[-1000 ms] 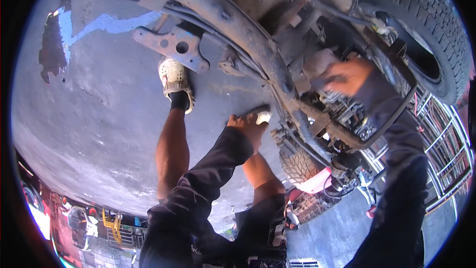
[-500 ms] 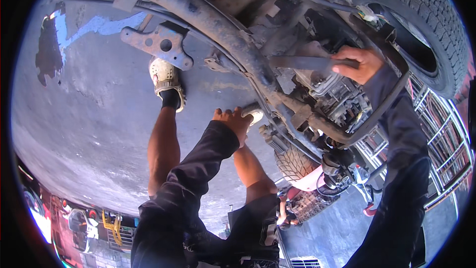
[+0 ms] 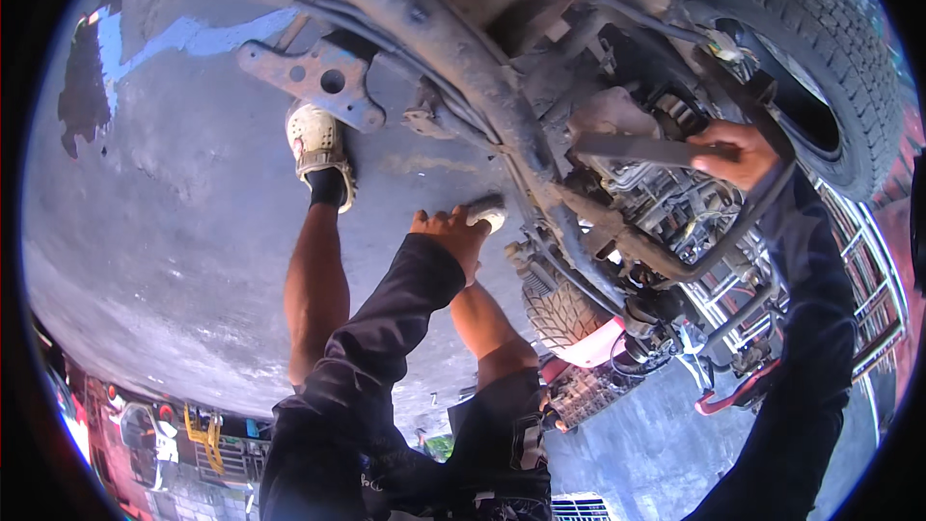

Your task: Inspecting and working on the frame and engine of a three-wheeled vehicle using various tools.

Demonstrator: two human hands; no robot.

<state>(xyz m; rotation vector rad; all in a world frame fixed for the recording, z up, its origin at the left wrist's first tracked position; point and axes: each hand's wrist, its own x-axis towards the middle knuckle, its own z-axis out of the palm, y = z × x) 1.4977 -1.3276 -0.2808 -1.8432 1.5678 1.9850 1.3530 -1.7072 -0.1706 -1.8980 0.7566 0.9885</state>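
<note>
My right hand [image 3: 743,152] is closed round one end of a dark flat bar [image 3: 641,148]. The bar's other end points left, across the greasy engine [image 3: 666,203] of a motorcycle. Bent frame tubing [image 3: 733,251] passes close to my right wrist. My left hand [image 3: 449,234] is lower and further left, at my right lower leg [image 3: 492,333]. Its fingers curl over, and their tips are hidden, so what they grip does not show. Just past them a pale shoe [image 3: 489,217] on my right foot partly shows.
A thick rusty frame tube [image 3: 453,39] with cables crosses the upper middle. A drilled metal bracket [image 3: 318,84] juts over my left clog [image 3: 316,145]. Large tyre [image 3: 820,48] at upper right; smaller tyre [image 3: 559,318] with a pink fender [image 3: 593,345] below. Metal racks [image 3: 873,260] stand at right.
My right hand and the flat bar have shifted right and slightly down in the picture. The frame and engine appear a little shifted as well. My left hand has stayed at my leg.
</note>
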